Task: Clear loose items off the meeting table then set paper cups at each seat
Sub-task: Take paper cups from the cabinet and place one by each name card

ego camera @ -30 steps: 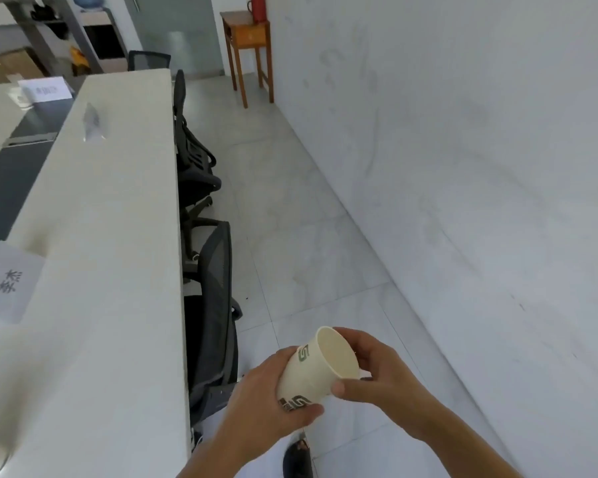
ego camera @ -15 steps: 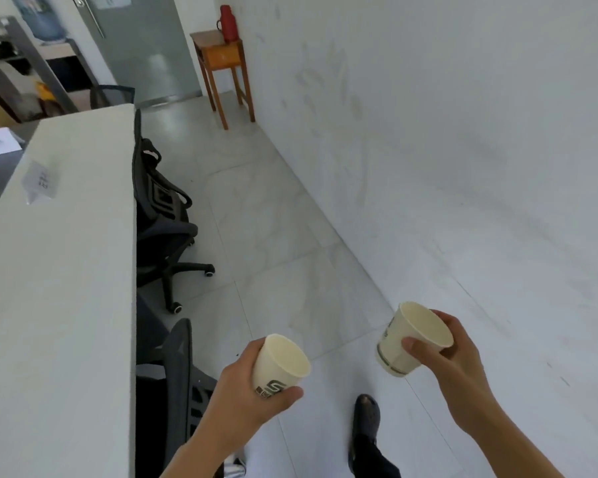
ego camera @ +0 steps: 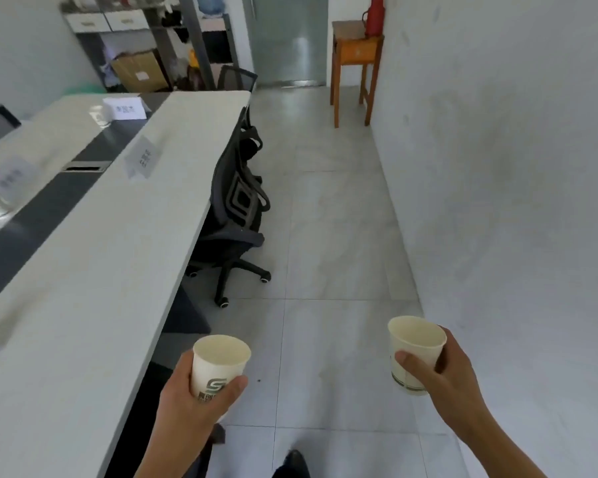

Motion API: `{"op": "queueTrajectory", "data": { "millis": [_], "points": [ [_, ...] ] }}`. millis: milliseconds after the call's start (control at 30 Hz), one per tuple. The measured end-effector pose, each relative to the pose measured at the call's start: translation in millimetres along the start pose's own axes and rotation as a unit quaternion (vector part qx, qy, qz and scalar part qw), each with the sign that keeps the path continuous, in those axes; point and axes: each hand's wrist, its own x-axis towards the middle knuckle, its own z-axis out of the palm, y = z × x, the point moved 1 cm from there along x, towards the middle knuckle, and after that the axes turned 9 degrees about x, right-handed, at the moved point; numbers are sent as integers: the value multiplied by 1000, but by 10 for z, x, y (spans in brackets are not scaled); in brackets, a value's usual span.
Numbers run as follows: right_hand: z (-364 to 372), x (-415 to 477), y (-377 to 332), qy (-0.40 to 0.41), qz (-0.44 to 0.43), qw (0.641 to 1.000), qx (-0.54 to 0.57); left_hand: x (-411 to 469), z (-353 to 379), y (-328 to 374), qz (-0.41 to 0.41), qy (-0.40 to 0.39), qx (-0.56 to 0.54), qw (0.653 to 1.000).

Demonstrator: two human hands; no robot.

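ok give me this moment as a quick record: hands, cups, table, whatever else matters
left hand: grips logo cup, upright, beside the table edge
right hand: grips second cup, upright, over the floor
meeting table: long, white, on the left; name card standing on it
office chair: black, tucked against the table ahead
far end: wooden side table with red flask by the wall

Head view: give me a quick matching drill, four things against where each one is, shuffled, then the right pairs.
1 red flask
2 name card
3 logo cup
4 wall-side cup

A held in the right hand
B on the wooden stand
C held in the left hand
D on the meeting table

Pairs: 1-B, 2-D, 3-C, 4-A
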Motion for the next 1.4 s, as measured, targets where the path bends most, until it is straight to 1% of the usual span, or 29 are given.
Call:
{"op": "queueTrajectory", "data": {
  "millis": [100,233,433,567,700,867,1000,1133,1233,1300,1400],
  "points": [
    [305,602,-82,-53,-6,998,-21,350,-63,-105,-35,60,-10,998],
    [844,1294,-192,-97,-16,995,-28,1017,-137,-166,-55,116,-45,991],
    [1658,2162,-607,-176,-33,982,-60,2110,-352,123,-43,142,-87,985],
    [2126,2646,-749,-208,-32,975,-67,2571,-589,254,-33,158,-99,982],
    [2671,3148,-790,-275,-21,958,-76,2809,-821,54,-92,214,-123,965],
    [3480,3801,-811,-364,0,929,-73,3092,-1028,-251,-183,312,-144,921],
    [4182,4272,-851,-449,16,890,-80,3422,-1180,-276,-217,375,-139,891],
    [4974,4570,-965,-549,16,829,-109,3641,-1345,-221,-237,427,-137,862],
    [5542,4600,-1037,-620,5,772,-138,3547,-1369,-292,-274,474,-150,823],
    [5817,4557,-1052,-642,4,753,-142,3426,-1374,-329,-297,495,-151,802],
    [6387,4370,-1006,-683,9,715,-151,3232,-1471,-474,-344,534,-158,756]
  ]
}}
